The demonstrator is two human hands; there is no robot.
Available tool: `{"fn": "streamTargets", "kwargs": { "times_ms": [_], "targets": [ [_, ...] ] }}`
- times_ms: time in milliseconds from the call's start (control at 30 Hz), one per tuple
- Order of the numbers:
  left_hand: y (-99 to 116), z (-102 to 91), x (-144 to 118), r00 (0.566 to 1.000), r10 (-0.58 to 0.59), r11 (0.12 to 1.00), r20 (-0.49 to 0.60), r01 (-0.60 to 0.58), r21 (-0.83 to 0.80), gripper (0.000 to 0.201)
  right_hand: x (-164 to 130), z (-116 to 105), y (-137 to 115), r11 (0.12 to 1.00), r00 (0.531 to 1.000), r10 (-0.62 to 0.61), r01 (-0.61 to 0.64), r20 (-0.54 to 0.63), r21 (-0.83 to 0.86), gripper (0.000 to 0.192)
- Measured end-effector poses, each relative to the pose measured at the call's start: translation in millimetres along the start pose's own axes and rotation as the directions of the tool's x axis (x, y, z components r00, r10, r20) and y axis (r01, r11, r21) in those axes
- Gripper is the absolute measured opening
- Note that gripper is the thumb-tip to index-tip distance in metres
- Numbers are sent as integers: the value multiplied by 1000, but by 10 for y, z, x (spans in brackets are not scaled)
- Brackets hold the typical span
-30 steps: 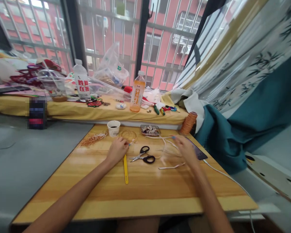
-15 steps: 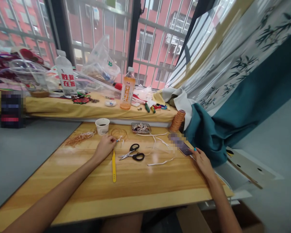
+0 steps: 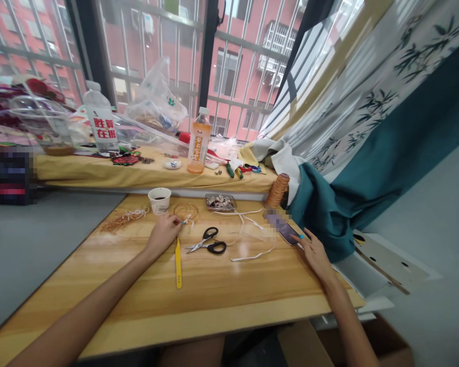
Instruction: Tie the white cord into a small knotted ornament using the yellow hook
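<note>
At the left side of the wooden table, my left hand pinches a small white strip between thumb and fingertips. A loose coil of thin brown cord lies just beyond it. Over at the right, my right hand rests with fingers apart, a fingertip on the near end of a phone lying flat. Yellow tweezers lie just below my left hand. Scissors with black handles lie between the hands, blades partly apart, pointing left. Several white strips are scattered to their right.
Behind my left hand stands a paper cup of dark liquid, beside a bundle of brown cord. A clear tray of small pieces and a brown cord spool sit at the back. Bottles, including an orange one, line the sill.
My right hand's fingers have spread out, with a fingertip now on the phone. The left hand keeps its pinch in the same place. The view has shifted slightly.
</note>
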State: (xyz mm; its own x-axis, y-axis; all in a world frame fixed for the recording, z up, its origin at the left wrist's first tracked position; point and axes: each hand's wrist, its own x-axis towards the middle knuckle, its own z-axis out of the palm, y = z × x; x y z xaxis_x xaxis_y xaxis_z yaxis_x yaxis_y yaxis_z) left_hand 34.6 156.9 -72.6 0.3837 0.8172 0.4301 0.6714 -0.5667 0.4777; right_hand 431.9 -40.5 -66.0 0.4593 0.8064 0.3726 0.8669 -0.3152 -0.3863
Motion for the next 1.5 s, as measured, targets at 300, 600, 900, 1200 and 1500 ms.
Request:
{"fn": "streamTargets", "kwargs": {
  "times_ms": [300,600,900,1200,1500],
  "targets": [
    [9,-13,-3,1000,14,1000,8,-14,10,19,-52,-82,13,988,960,155,-150,-231,41,50],
    [78,-58,-38,996,-80,989,47,85,-124,20,-41,-63,76,990,967,92,-114,-237,-84,50],
    [75,-45,-42,991,-111,981,77,122,-153,20,-11,40,132,977,996,-8,-11,-88,-213,48],
    [87,-54,-40,991,-101,982,88,114,-150,21,-22,21,109,974,996,-10,-9,-85,-227,46],
    [83,-47,-37,991,-107,983,80,118,-142,20,-22,51,145,974,995,18,-40,-97,-224,47]
  ]
}}
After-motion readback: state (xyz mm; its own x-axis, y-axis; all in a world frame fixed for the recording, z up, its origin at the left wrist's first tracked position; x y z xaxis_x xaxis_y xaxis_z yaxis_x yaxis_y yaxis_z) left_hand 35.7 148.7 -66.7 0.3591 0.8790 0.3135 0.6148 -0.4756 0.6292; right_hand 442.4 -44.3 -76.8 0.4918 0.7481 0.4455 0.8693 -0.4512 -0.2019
